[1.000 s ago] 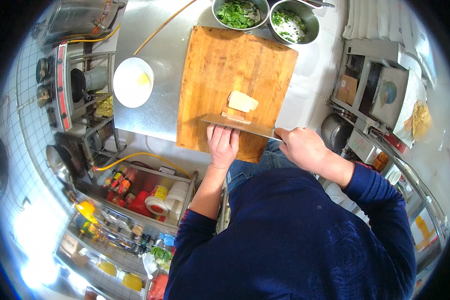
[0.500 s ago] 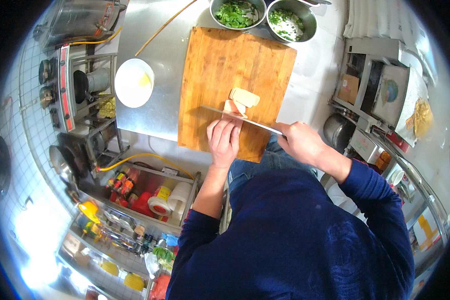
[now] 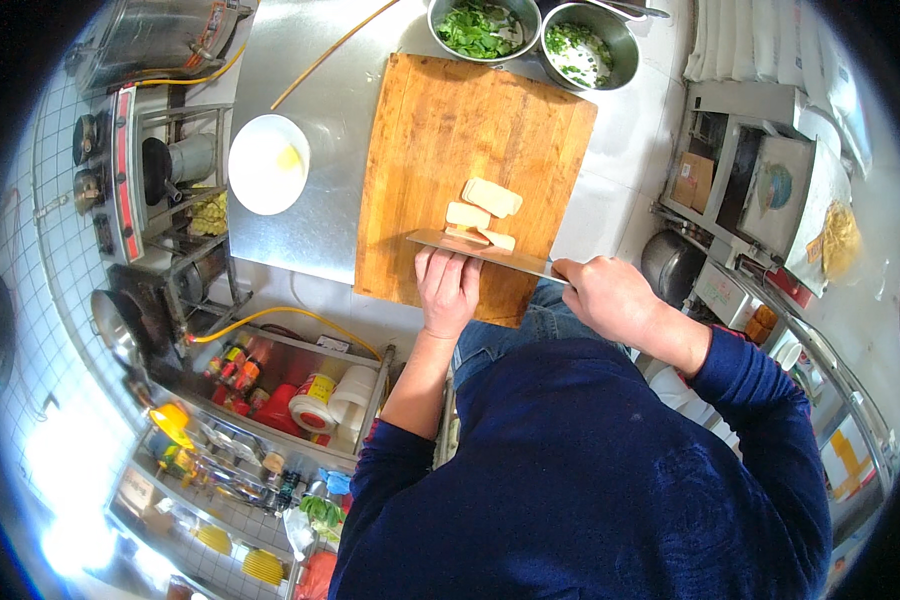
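Note:
My right hand [image 3: 615, 300] grips the handle of a wide-bladed kitchen knife [image 3: 510, 259], whose blade lies slantwise across the near part of a wooden cutting board [image 3: 460, 120]. Close behind the blade is my left hand [image 3: 448, 290], its fingers bent and pressed together at the blade's near side. Whatever lies under those fingers is hidden. Just beyond the blade are pale cut slices [image 3: 468, 215], some lying flat and others leaning by the edge. A short overlapping stack of pale slices [image 3: 492, 197] rests a little farther up the board.
A white bowl [image 3: 269, 190] with something yellowish inside stands left of the board on a steel table [image 3: 310, 80]. Past the far edge are a metal pot of leafy greens [image 3: 480, 28] and another of chopped greens [image 3: 588, 45]. A thin stick [image 3: 335, 55] lies at the far left.
The knife has come nearer to me, and slices have spread apart beyond its blade. My left fingers now sit right against the blade's near side.

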The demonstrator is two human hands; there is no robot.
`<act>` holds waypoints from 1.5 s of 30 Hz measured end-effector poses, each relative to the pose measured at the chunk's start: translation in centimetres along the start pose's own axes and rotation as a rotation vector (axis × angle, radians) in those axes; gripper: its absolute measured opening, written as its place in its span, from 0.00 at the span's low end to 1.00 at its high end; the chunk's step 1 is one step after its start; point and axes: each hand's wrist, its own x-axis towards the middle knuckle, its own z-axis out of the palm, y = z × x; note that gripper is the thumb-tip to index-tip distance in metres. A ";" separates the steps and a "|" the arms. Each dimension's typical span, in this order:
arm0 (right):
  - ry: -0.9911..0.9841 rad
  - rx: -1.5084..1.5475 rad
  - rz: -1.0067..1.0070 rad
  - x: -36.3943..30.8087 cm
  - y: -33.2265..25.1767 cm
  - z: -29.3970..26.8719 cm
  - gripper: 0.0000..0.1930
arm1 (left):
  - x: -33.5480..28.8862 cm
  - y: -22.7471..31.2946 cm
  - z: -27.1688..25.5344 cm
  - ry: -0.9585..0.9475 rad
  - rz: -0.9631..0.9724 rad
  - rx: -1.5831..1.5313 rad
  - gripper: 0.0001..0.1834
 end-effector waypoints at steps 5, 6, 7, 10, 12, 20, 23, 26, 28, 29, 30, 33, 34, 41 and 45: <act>0.009 -0.020 -0.001 1.7 -0.1 1.8 0.11 | -0.3 -0.2 -0.2 -0.024 -0.002 0.006 0.16; 0.017 -0.019 0.000 2.1 -0.1 2.3 0.11 | -0.3 -0.2 -0.2 -0.029 -0.006 0.009 0.16; 0.017 -0.022 0.003 2.3 -0.1 2.7 0.11 | -0.4 -0.2 -0.2 -0.028 -0.007 0.009 0.15; 0.015 -0.008 0.018 2.7 -0.2 3.3 0.11 | -0.3 0.0 -0.1 -0.024 -0.012 0.020 0.15; 0.017 0.013 0.025 2.5 -0.3 3.0 0.12 | -0.3 0.1 -0.1 -0.031 -0.015 0.023 0.15; 0.229 0.235 0.046 0.3 0.3 -0.2 0.14 | 0.7 1.5 -1.0 -0.032 -0.027 0.002 0.15; 0.272 0.156 0.027 -0.3 0.5 -0.2 0.16 | 2.5 3.0 -2.6 0.103 -0.103 0.031 0.16; 0.316 -0.012 -0.014 -0.4 1.2 0.3 0.19 | 6.2 4.0 -5.2 0.482 -0.170 0.095 0.18; 0.350 -0.141 -0.043 -0.4 1.7 0.9 0.22 | 8.6 4.4 -7.5 0.288 -0.127 0.123 0.18; 0.383 -0.173 -0.083 -0.5 2.1 1.1 0.22 | 9.8 4.5 -8.1 0.190 -0.125 0.144 0.18; 0.414 -0.209 -0.119 -0.5 2.5 1.4 0.22 | 11.1 4.5 -8.0 0.034 -0.039 0.187 0.17; 0.474 -0.266 -0.193 -0.8 2.9 2.4 0.22 | 13.7 3.9 -7.0 -0.460 -0.021 0.294 0.14; 0.492 -0.284 -0.212 -0.8 3.1 2.5 0.22 | 14.3 3.5 -6.3 -0.617 -0.083 0.290 0.13; 0.530 -0.260 -0.238 -1.9 3.6 3.4 0.15 | 15.3 2.1 -4.7 -0.816 -0.170 0.140 0.10; 0.415 -0.190 -0.140 -3.3 3.7 3.8 0.14 | 16.2 3.0 -3.3 -0.791 -0.269 -0.095 0.10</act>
